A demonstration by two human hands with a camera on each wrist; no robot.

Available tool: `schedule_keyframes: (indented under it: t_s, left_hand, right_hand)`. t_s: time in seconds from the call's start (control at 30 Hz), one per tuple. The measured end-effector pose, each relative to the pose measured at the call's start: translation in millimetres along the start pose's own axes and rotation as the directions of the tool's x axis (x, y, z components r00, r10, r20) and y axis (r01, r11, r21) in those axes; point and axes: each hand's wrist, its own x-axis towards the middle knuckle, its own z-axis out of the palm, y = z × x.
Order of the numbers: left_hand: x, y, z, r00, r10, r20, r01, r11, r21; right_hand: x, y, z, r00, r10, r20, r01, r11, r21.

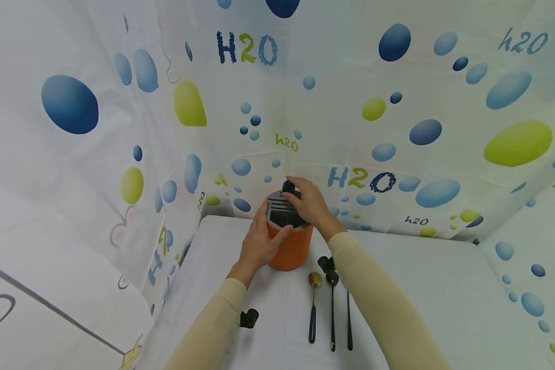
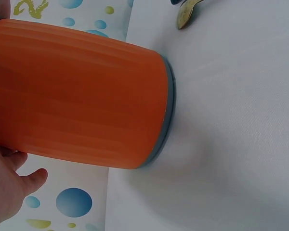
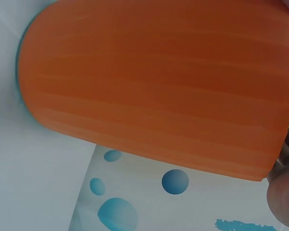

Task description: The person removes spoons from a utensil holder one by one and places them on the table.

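An orange canister-like holder [image 1: 290,249] with a grey slotted top [image 1: 284,206] stands upright at the table's back edge. My left hand [image 1: 260,241] grips its upper left side, thumb across the front near the rim. At the back of the top, my right hand [image 1: 307,200] pinches a black knob-like piece [image 1: 288,187], whose lower end is hidden. In the left wrist view the orange wall [image 2: 82,96] ends in a grey base ring [image 2: 169,110] on the table. The right wrist view is mostly filled by the same wall [image 3: 159,86].
In front of the holder lie a gold-bowled spoon [image 1: 314,280] with a dark handle, a black spoon [image 1: 332,280] and another thin dark handle [image 1: 349,324]. A black piece [image 1: 325,264] lies partly behind the right sleeve, another [image 1: 249,318] beside the left sleeve. A printed curtain [image 1: 351,128] hangs behind.
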Motion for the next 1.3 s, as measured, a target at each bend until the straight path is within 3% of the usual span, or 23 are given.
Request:
schedule_keyframes:
  t_s: [0.8,1.3]
  left_hand:
    - [0.1,-2.2,0.3,1.000,0.002,-0.004,-0.002,1.000,0.005]
    - [-0.5,-0.3,0.6,1.000,-0.004,0.001,0.004,1.000,0.005]
  right_hand:
    - [2.6,1.0,3.0,1.000,-0.005,-0.003,0.005,1.000,-0.017]
    - [1.3,4.5,2.9,0.998,-0.026,-0.050,0.025,0.999,-0.023]
